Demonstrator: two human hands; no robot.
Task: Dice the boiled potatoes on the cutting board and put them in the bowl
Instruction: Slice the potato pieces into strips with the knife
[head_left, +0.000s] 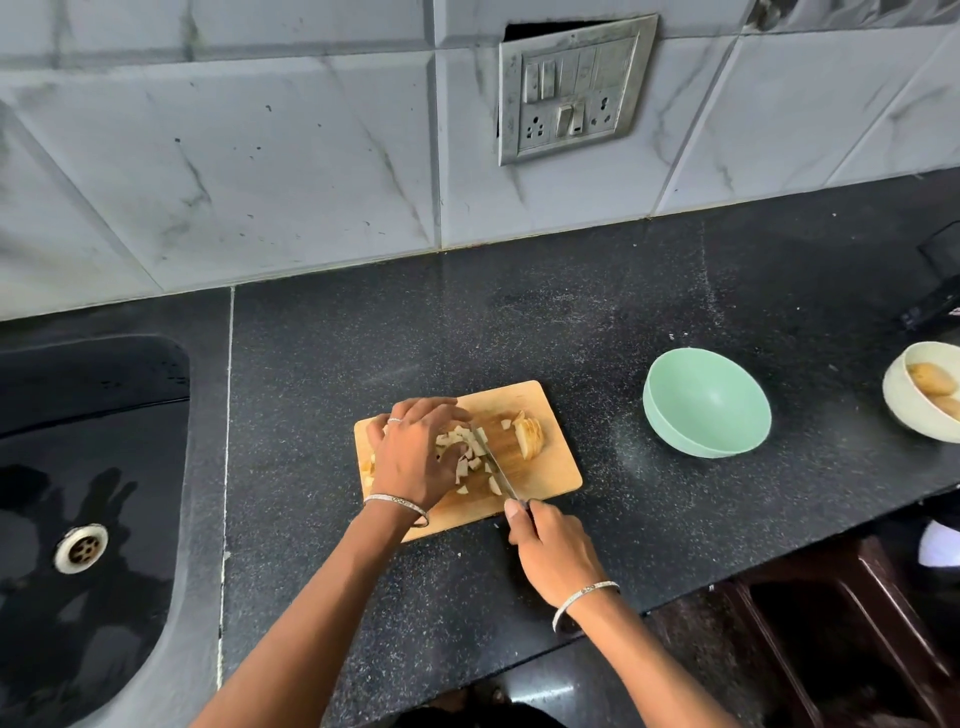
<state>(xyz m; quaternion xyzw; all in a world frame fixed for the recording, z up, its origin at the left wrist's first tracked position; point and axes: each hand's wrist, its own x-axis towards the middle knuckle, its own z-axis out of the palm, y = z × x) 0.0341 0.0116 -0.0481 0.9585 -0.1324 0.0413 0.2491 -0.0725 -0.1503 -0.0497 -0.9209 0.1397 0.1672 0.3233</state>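
Her right hand (553, 553) grips the knife (496, 467), blade down among potato pieces (470, 457) on the cutting board (550, 467); her left hand (415, 452) curls over them, a sliced potato (530, 436) beside, green bowl (706, 402) well right

Bare forearms; a silver bangle on each wrist, a ring on the left hand (415, 452).

Mint-green bowl (706, 402), tan wooden cutting board (540, 470) — black speckled counter (519, 322), grey-veined white tiles (260, 171).
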